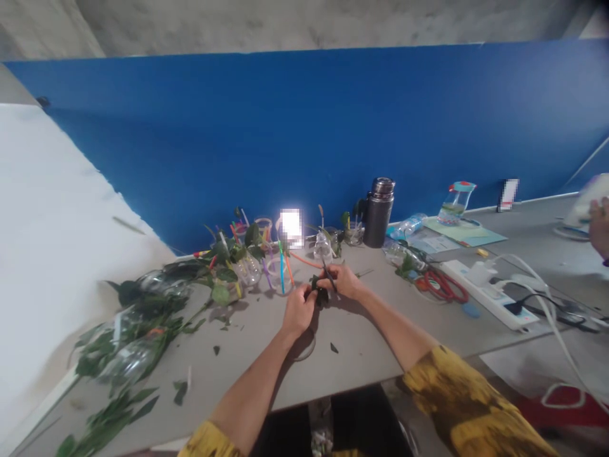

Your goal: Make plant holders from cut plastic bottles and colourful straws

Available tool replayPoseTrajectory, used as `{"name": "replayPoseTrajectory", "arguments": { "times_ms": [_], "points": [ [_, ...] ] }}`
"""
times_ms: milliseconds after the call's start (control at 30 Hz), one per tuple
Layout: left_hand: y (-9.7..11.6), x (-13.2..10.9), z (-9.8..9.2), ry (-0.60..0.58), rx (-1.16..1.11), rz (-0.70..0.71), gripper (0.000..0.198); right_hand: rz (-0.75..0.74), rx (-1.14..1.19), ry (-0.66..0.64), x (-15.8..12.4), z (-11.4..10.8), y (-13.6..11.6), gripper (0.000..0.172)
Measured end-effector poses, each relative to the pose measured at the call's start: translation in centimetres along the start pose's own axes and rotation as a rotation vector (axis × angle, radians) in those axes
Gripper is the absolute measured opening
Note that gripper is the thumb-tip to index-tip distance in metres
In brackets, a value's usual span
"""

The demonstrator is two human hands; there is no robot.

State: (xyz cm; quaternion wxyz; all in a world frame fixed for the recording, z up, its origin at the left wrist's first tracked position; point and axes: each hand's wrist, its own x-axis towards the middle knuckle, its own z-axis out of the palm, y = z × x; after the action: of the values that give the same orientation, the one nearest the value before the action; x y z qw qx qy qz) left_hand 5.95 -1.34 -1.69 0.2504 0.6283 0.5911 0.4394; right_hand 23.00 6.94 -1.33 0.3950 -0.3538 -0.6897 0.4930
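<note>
Two bare hands meet mid-way along the grey table (228, 330). The left hand (299, 308) pinches a small dark green leafy cutting (320, 294); the right hand (345, 281) grips a thin dark tool (329, 271) against it. With fingertips this close, the tool could nick them.

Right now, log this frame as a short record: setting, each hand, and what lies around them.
setting: grey table before a blue wall
left hand: holds a dark leafy sprig
right hand: at the same sprig, gripping a thin dark tool, kind unclear
left of hands: leafy stems in clear bottles; cups with straws
behind: flask
right: power strip, red cord
far right: another person's hand
</note>
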Motion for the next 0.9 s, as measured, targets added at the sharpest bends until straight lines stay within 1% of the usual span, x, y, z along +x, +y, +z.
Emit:
{"name": "replayPoseTrajectory", "arguments": {
  "times_ms": [100,167,200,267,300,400,500,567,633,700,767,900],
  "points": [
    [0.0,-0.1,-0.2,-0.032,0.061,0.013,0.029,-0.016,-0.087,0.044,0.1,0.0,0.1,0.034],
    [0.0,-0.2,-0.2,-0.039,0.128,0.008,0.032,-0.03,-0.236,0.085,0.0,0.0,0.1,0.03],
    [0.0,-0.3,-0.3,-0.024,0.157,0.002,0.031,-0.043,-0.336,0.106,-0.1,0.0,0.0,0.026],
    [0.0,-0.4,-0.3,0.047,0.169,-0.002,0.025,-0.078,-0.549,0.143,-0.4,0.1,-0.2,0.02],
    [0.1,-0.3,-0.4,0.091,0.14,0.006,0.023,-0.091,-0.644,0.161,-0.6,0.1,-0.4,0.019],
    [0.3,0.1,-0.7,0.188,-0.072,0.037,0.018,-0.133,-0.828,0.195,-1.0,0.0,-1.1,0.025],
    [0.5,0.5,-1.1,0.219,-0.283,-0.022,0.019,-0.189,-0.885,0.199,-1.2,-0.1,-1.7,0.031],
    [0.7,0.6,-1.3,0.213,-0.349,-0.078,0.02,-0.214,-0.88,0.175,-1.3,0.0,-1.9,0.028],
    [0.8,0.4,-1.2,0.177,-0.373,-0.102,0.02,-0.205,-0.88,0.138,-1.4,0.2,-1.9,0.021],
    [0.9,0.2,-1.0,0.119,-0.38,-0.088,0.02,-0.166,-0.921,0.121,-1.5,0.5,-1.9,0.014],
    [1.0,-0.1,-0.6,0.084,-0.375,-0.041,0.023,-0.128,-0.992,0.118,-1.7,0.7,-2.0,0.01],
    [1.0,-0.1,-0.4,0.134,-0.302,0.054,0.025,-0.13,-1.088,0.094,-2.2,1.3,-2.6,0.015]
  ]
}}
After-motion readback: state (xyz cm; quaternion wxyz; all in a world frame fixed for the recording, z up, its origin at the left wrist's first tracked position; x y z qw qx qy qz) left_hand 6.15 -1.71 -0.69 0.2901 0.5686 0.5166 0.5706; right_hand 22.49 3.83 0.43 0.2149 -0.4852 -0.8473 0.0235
